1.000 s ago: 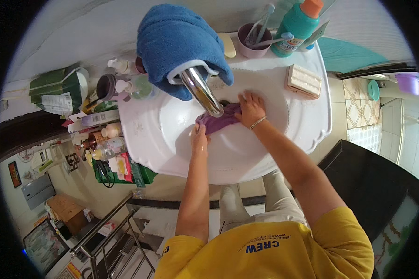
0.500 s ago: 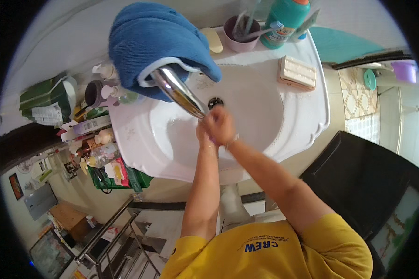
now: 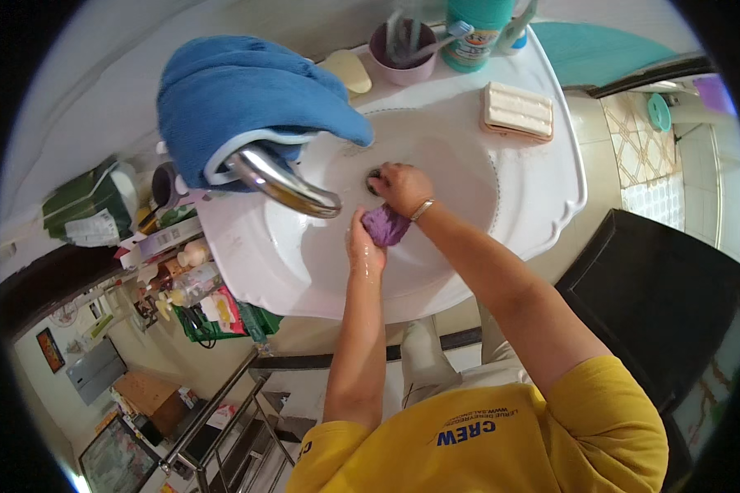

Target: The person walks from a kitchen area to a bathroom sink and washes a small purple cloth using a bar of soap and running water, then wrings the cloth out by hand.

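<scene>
A crumpled purple cloth (image 3: 388,226) is held low over the white washbasin (image 3: 460,283). My left hand (image 3: 367,246), wet at the wrist, is closed against its left side. My right hand (image 3: 406,188), with a bracelet at the wrist, lies just above the cloth beside the dark drain (image 3: 375,181). Its fingers are curled, and what they grip, if anything, is hidden. To the left of both hands the curved chrome faucet (image 3: 292,187) reaches over the bowl, with a blue towel (image 3: 238,99) draped over its base.
Soap bars (image 3: 518,108) rest on the basin's right rim. On the back rim stand a toothbrush cup (image 3: 403,53), a teal bottle (image 3: 473,33) and a pale soap bar (image 3: 347,72). Several bottles (image 3: 193,283) crowd the left side. A black chair (image 3: 649,304) stands at right.
My hands, pressed together under the faucet's end before, are now slightly apart and away from it. The purple cloth shows more fully between them. The whole view has shifted a little.
</scene>
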The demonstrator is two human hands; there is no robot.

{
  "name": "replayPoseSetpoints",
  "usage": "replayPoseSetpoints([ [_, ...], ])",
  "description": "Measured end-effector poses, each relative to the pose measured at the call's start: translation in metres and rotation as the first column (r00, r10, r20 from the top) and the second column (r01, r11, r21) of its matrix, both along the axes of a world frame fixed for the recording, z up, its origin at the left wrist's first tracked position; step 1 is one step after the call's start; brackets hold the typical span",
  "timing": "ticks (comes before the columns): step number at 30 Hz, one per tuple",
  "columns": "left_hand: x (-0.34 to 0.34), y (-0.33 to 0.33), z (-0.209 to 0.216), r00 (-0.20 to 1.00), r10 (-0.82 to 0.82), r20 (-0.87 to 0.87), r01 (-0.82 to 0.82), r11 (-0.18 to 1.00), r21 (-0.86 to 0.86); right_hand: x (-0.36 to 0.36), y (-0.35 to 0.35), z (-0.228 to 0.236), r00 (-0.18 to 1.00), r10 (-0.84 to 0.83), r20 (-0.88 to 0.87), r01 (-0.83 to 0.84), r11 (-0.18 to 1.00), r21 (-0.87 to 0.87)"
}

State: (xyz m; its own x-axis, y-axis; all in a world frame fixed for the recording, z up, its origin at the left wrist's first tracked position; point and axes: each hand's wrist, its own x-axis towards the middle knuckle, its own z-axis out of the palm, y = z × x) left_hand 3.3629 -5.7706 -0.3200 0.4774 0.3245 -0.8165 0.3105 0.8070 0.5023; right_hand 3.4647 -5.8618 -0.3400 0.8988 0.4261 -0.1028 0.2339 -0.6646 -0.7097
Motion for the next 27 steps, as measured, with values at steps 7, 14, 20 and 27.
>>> replayPoseSetpoints([
  [7,0.000,0.027,-0.024,0.973,-0.161,-0.167,0.150,0.985,-0.080,-0.031,-0.010,-0.020,0.978,-0.074,-0.193,0.050,0.991,-0.127],
  [14,-0.007,0.037,-0.055,0.617,-0.494,0.613,0.443,0.861,0.248,-0.103,0.017,0.099,0.979,0.089,0.185,-0.173,0.840,0.513],
  [20,0.011,-0.021,0.008,0.974,0.119,0.192,-0.086,0.982,-0.169,-0.037,0.027,0.039,0.855,-0.358,-0.374,0.460,0.858,0.230],
  [27,-0.026,0.023,-0.071,0.759,0.209,0.617,0.123,0.884,-0.450,-0.102,0.025,0.071,0.989,0.143,0.039,-0.148,0.941,0.303],
])
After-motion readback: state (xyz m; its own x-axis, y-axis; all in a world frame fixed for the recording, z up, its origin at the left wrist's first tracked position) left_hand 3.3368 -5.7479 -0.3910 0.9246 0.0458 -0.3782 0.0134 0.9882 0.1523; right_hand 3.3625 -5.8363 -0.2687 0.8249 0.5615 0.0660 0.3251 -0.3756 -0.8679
